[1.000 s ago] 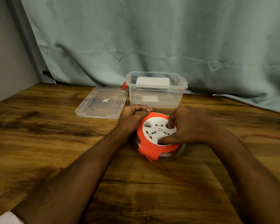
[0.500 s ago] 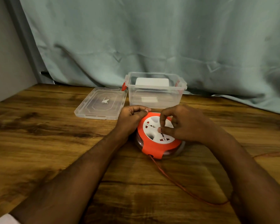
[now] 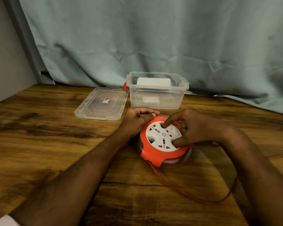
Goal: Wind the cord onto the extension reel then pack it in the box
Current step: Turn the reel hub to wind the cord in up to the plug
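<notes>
Reel (image 3: 160, 144) on wooden table (image 3: 39, 136) before curtain (image 3: 153, 38), gripped by both hands: left (image 3: 136, 119), right (image 3: 191, 128).

Wooden table (image 3: 39, 144) under my forearms: dark-grained planks, surface runs to rear wall. Teal curtain (image 3: 153, 38) hangs across background, creased, hem resting on table at far right. Grey wall (image 3: 5, 62) at my left, meeting table edge.

One reel (image 3: 160, 147), one cord (image 3: 183, 188), one clear box (image 3: 155, 98), one lid (image 3: 103, 103), two hands, left (image 3: 137, 118) and right (image 3: 194, 128).
</notes>
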`<state>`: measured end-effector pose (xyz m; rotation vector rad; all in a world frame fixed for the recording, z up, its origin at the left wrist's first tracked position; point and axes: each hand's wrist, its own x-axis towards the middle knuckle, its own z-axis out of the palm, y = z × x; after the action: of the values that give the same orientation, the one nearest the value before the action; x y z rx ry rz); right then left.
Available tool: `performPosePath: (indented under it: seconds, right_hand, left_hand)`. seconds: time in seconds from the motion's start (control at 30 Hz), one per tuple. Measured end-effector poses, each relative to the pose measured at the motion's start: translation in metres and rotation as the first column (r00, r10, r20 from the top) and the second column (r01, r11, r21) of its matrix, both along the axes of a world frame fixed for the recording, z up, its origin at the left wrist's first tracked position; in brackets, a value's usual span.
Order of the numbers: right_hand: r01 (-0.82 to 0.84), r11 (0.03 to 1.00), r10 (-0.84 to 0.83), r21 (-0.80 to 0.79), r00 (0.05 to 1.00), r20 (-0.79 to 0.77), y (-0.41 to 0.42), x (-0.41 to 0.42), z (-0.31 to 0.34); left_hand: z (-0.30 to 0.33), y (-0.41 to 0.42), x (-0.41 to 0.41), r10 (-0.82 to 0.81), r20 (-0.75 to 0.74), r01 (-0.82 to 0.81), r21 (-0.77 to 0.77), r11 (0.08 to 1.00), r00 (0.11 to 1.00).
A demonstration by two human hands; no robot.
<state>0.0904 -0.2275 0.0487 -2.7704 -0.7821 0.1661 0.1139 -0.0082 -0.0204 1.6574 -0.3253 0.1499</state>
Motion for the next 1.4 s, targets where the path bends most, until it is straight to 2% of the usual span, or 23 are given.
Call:
performPosePath:
  seconds: [0.23,0.33,0.47,0.67,1.0,1.17,1.4]
  right_hand:
    - [0.049,0.997,-0.044,-0.059,0.995,0.092,0.005,-0.003,-0.001]
    - [0.080,0.993,-0.062,-0.084,0.979,0.196,0.008,-0.002,-0.004]
    - [0.038,0.994,-0.001,-0.101,0.938,0.346,0.013,-0.005,-0.008]
    - [0.073,0.995,-0.039,-0.069,0.917,0.397,0.023,-0.012,-0.011]
    - [0.077,0.995,-0.047,-0.063,0.925,0.377,0.029,-0.017,-0.011]
    - [-0.021,0.999,0.016,0.048,0.995,0.102,0.007,-0.010,0.008]
    - [-0.050,0.997,0.051,0.053,0.998,-0.022,0.002,-0.004,0.001]
  left_hand:
    - [-0.002,0.000,0.001,0.051,-0.003,-0.051,-0.026,0.998,0.999]
    - [-0.002,0.000,0.003,0.089,-0.008,-0.089,-0.028,0.996,0.996]
    - [-0.002,0.000,0.003,0.109,-0.022,-0.110,-0.055,0.992,0.994]
    - [-0.003,0.000,0.003,0.105,-0.012,-0.105,-0.040,0.994,0.994]
    - [-0.002,0.000,0.002,0.090,-0.007,-0.090,-0.028,0.996,0.996]
    - [-0.004,0.000,0.003,0.069,-0.009,-0.069,-0.022,0.997,0.998]
    - [-0.003,0.000,0.003,0.039,0.001,-0.039,0.008,0.999,0.999]
